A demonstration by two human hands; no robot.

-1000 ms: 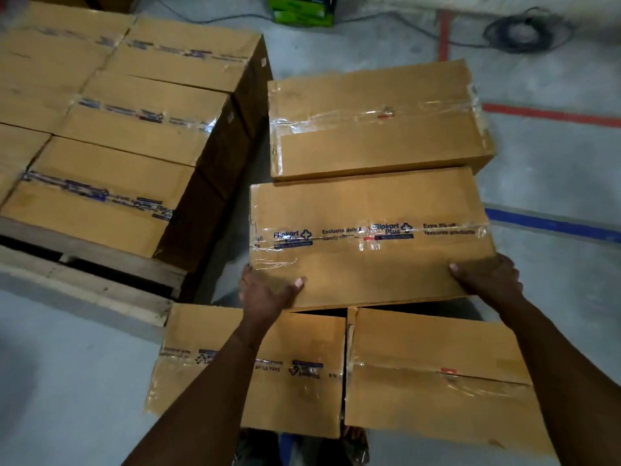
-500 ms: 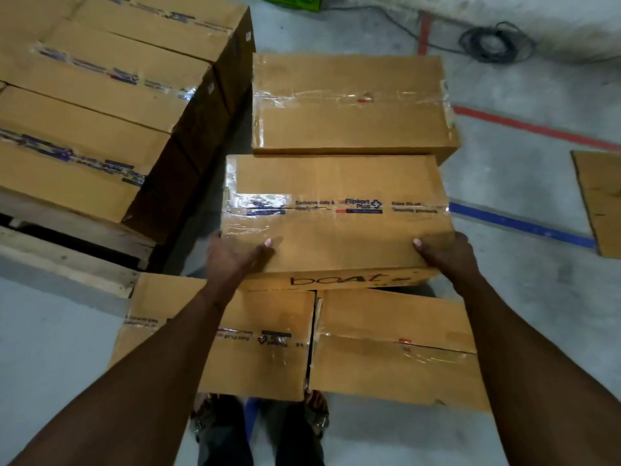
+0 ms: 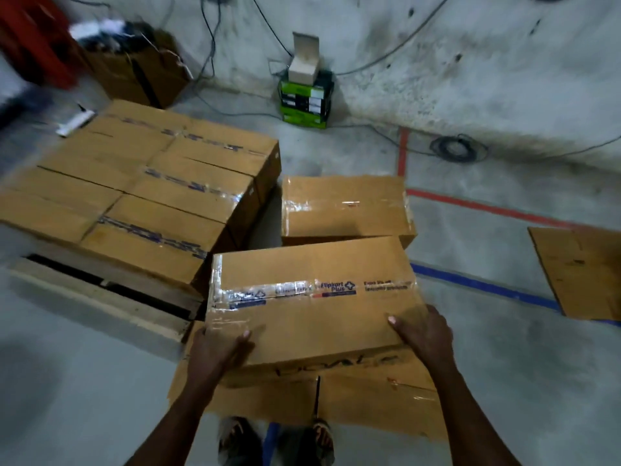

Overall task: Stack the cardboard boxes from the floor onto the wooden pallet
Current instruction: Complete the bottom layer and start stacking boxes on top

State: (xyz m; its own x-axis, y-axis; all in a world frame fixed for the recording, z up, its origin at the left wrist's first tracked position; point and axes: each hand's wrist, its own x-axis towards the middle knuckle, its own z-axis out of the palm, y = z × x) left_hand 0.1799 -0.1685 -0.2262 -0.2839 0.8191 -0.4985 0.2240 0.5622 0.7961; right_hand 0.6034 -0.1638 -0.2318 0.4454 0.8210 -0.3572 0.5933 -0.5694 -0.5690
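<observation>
Between both hands hung one taped cardboard box (image 3: pixel 309 297), its long axis running left to right, above two boxes on the floor (image 3: pixel 336 398); a fourth box (image 3: pixel 346 206) lay beyond. Six boxes (image 3: pixel 144 196) topped the wooden pallet (image 3: pixel 100 297). The left hand (image 3: pixel 218 348) and right hand (image 3: pixel 423 334) clasped its near corners, thumbs on top, other fingers hidden.

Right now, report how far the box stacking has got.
Done: a layer of taped boxes already sits on the wooden pallet. In hand: the left hand and right hand grip the Flipkart-taped box. Left: the far box and two near boxes on the floor.
</observation>
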